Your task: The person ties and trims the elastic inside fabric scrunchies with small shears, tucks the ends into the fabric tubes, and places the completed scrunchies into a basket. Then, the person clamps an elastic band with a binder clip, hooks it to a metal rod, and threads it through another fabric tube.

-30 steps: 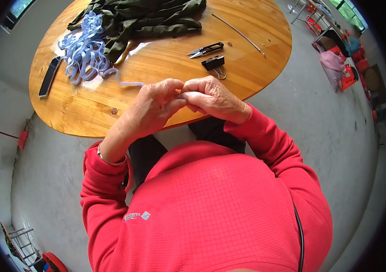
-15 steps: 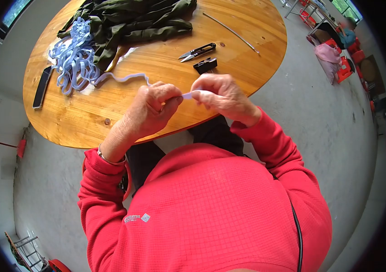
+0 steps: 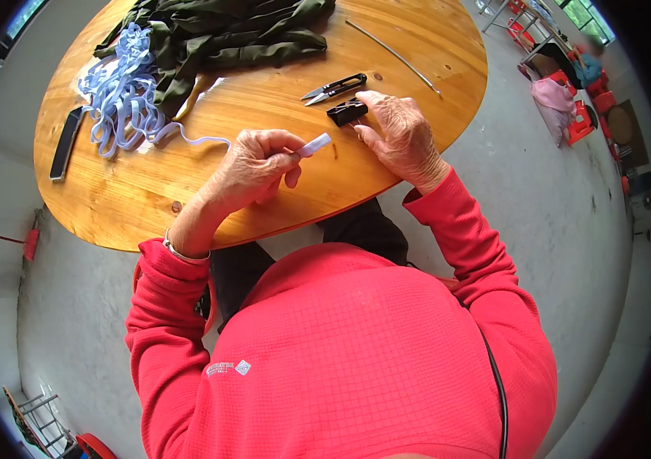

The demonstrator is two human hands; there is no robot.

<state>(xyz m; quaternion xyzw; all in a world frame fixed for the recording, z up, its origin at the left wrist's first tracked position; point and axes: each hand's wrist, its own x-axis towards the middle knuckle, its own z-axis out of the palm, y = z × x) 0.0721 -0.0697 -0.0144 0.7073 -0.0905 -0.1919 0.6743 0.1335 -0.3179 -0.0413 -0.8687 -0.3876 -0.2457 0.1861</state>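
My left hand (image 3: 262, 163) pinches a pale lilac elastic band (image 3: 314, 145) between thumb and fingers. The band's short flat end sticks out to the right. Behind the hand, its strand runs back to a tangled heap of the same band (image 3: 128, 103). A black binder clip (image 3: 347, 112) lies on the wooden table (image 3: 123, 206). My right hand (image 3: 398, 136) is at the clip's right end, thumb and index finger apart on either side; whether they press on it I cannot tell. Just above the clip lie black-handled thread snips (image 3: 334, 89).
Dark green fabric (image 3: 226, 38) is bunched at the back of the table. A thin metal rod (image 3: 394, 56) lies at the right, and a long black object (image 3: 68, 144) at the left edge. Across the room, a person (image 3: 587, 65) sits near red stools and a pink bag (image 3: 553, 102).
My right hand has let go of the band and moved right and up to the binder clip. My left hand keeps the band, whose end is now free.
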